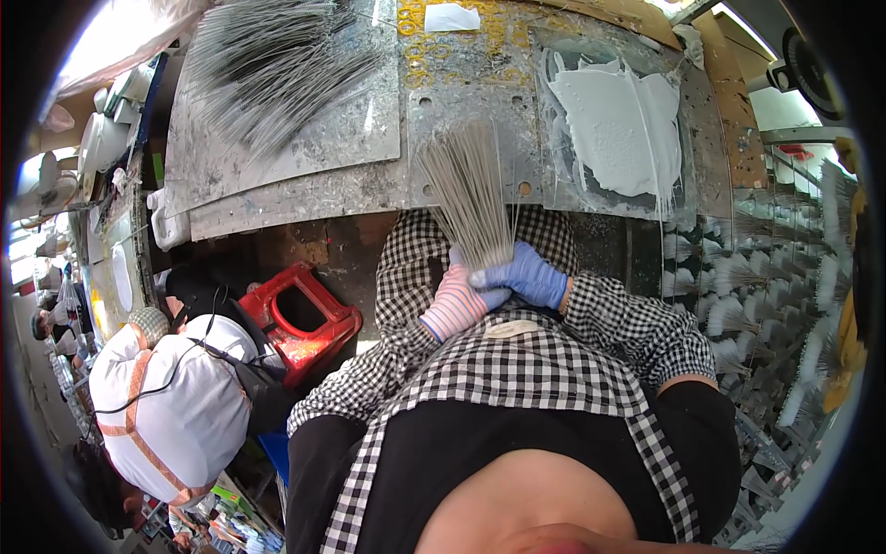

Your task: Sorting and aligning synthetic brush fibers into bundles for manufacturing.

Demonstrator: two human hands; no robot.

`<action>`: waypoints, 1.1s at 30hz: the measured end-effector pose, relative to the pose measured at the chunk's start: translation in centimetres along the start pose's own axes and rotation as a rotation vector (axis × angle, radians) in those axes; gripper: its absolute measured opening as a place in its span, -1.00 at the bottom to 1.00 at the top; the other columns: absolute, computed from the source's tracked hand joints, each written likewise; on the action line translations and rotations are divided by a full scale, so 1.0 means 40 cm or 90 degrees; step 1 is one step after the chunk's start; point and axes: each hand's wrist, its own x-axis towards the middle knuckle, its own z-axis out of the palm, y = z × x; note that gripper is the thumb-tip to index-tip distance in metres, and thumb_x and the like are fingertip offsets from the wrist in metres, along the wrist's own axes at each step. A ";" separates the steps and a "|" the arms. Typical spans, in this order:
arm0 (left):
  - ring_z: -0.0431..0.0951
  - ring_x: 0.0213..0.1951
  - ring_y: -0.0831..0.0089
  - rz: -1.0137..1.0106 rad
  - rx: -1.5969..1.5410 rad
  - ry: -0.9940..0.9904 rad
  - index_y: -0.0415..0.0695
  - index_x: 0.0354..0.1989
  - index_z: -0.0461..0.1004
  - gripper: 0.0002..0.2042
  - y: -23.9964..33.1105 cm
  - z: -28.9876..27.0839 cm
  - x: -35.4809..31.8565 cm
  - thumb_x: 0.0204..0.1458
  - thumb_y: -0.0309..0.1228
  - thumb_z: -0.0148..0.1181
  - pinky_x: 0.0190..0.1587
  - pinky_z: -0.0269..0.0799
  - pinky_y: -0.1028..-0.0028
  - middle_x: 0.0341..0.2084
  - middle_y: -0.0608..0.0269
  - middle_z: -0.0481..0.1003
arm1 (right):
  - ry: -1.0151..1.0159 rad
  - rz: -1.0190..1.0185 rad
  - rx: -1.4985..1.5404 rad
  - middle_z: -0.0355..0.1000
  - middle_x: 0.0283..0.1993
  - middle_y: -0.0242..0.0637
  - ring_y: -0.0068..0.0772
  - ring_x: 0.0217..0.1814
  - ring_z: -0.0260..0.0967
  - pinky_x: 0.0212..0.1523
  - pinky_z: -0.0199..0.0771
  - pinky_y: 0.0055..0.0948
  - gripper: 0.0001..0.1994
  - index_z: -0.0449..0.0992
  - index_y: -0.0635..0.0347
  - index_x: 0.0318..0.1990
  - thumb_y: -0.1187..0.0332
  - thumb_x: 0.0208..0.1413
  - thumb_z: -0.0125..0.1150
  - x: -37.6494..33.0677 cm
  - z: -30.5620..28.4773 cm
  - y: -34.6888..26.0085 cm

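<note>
One bunch of thin grey metal sticks (469,189), fanned out, long way pointing up and away from body, over edge of grey metal desk (369,189). Bottom ends squeezed by both hands. Left hand in pink striped glove (456,303) wraps below. Right hand in blue glove (526,275) closes round side, just as near. Second big pile of sticks (277,65) far left. One white paste puddle (616,125) right. One red plastic stool (303,319) below.
</note>
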 end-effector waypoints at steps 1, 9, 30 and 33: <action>0.46 0.16 0.18 0.085 0.138 -0.012 -0.12 0.38 -0.03 -0.13 0.019 0.003 -0.003 -0.03 -0.18 0.40 0.29 0.35 0.22 0.14 0.14 0.44 | 0.000 -0.002 0.000 0.58 0.01 -0.23 -0.35 0.10 0.48 0.25 0.43 -0.34 -0.43 0.54 0.25 0.11 0.40 -0.13 0.58 0.002 -0.001 -0.008; 0.44 0.16 0.22 -0.243 -0.681 0.085 -0.10 0.22 0.35 -0.43 0.437 0.092 -0.096 0.27 0.10 -0.15 0.28 0.35 0.09 0.13 0.20 0.42 | -0.119 -0.125 -0.102 0.37 0.29 -0.20 -0.37 0.27 0.33 0.35 0.30 -0.32 -0.16 0.29 0.25 0.30 0.29 -0.16 0.63 -0.062 0.056 -0.124; 0.64 -0.31 0.25 0.463 -0.037 -0.336 -0.29 0.50 -0.22 0.01 0.767 0.002 -0.047 -0.05 -0.63 0.39 -0.15 0.60 0.23 -0.35 -0.02 0.56 | -0.266 -0.338 -0.437 0.43 0.14 -0.12 -0.18 0.23 0.37 0.23 0.43 -0.24 -0.29 0.40 0.21 0.20 0.14 -0.11 0.56 0.017 -0.044 -0.065; 0.57 -0.41 0.32 0.635 0.104 -0.242 -0.43 0.45 -0.16 -0.05 0.884 0.037 -0.055 -0.10 -0.72 0.34 -0.22 0.55 0.21 -0.40 0.10 0.51 | -0.009 -0.631 -0.696 0.40 0.13 -0.09 -0.08 0.16 0.39 0.26 0.37 -0.20 -0.26 0.35 0.23 0.19 0.13 -0.13 0.56 -0.013 -0.028 -0.258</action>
